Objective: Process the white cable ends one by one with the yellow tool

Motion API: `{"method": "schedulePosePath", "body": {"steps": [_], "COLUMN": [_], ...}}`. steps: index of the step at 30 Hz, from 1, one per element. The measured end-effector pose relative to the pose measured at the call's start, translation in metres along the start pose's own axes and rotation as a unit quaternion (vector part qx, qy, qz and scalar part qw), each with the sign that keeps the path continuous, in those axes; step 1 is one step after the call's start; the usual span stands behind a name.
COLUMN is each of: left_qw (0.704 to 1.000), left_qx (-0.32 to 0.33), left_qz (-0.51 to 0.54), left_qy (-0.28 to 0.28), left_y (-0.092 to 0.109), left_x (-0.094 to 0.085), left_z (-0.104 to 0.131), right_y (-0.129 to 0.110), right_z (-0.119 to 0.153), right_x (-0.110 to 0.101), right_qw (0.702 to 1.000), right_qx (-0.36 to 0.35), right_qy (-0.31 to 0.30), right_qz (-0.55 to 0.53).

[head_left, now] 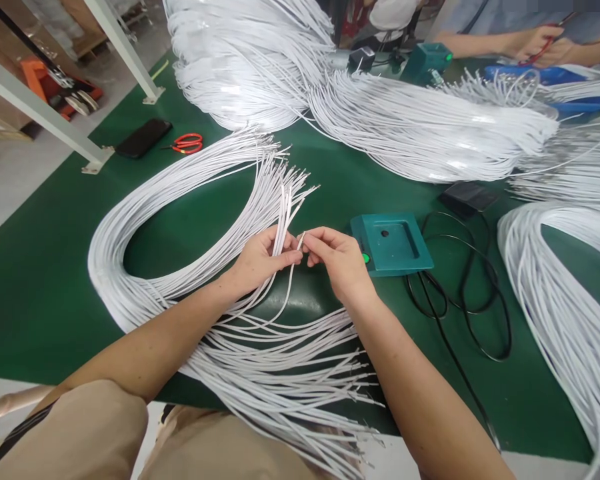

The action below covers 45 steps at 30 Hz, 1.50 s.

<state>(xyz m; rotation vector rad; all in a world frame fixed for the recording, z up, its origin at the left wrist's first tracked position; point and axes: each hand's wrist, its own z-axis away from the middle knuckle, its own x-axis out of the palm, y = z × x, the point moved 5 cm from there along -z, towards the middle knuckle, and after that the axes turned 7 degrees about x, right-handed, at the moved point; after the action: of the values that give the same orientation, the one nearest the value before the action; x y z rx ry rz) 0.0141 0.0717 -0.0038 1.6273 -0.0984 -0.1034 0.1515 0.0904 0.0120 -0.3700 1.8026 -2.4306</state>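
Observation:
Several white cables point(282, 227) stand up between the fingers and thumb of my left hand point(263, 257), which is closed around them. The thumb and forefinger of my right hand point(337, 257) pinch the tip of one single cable point(292, 277) just beside the left fingertips. These cables belong to a big looped bundle of white cables point(111, 247) that curves round at the left. Its loose ends fan out below my wrists, some past the table's front edge. Right of my right hand sits a teal box point(393, 243) with a square recess and a green lit button.
Red-handled scissors point(187, 143) and a black phone-like object point(143, 137) lie at the back left. Large white cable bundles point(430, 127) fill the back and right. A black cord point(487, 287) coils beside the teal box. Across the table, a person's hands point(540, 47) hold a red-handled tool.

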Motion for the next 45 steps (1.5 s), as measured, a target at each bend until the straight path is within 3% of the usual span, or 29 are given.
{"method": "schedulePosePath", "body": {"steps": [5, 13, 21, 30, 40, 45], "left_qw": [0.999, 0.998, 1.0, 0.999, 0.997, 0.998], "left_qx": [-0.012, -0.009, 0.004, 0.018, 0.045, 0.023], "left_qz": [0.026, 0.041, 0.014, 0.037, 0.029, 0.039], "left_qy": [-0.023, -0.045, -0.027, -0.032, -0.061, -0.05], "left_y": [0.0, -0.005, 0.0, 0.0, -0.005, -0.004], "left_x": [0.005, 0.014, 0.007, 0.007, 0.006, 0.006], "left_z": [0.002, 0.007, 0.005, 0.003, 0.002, 0.003], "right_y": [0.007, 0.009, 0.014, 0.01, 0.012, -0.002], "right_z": [-0.001, -0.002, -0.002, -0.003, -0.002, 0.002], "right_x": [0.003, 0.005, 0.006, 0.003, -0.001, -0.004], "right_qw": [0.99, 0.987, 0.97, 0.985, 0.986, 0.999], "right_qx": [0.081, 0.098, 0.118, 0.084, 0.086, 0.001], "right_qy": [-0.05, -0.083, -0.131, -0.063, -0.069, 0.023], "right_qz": [-0.1, -0.097, -0.166, -0.139, -0.128, 0.049]}}
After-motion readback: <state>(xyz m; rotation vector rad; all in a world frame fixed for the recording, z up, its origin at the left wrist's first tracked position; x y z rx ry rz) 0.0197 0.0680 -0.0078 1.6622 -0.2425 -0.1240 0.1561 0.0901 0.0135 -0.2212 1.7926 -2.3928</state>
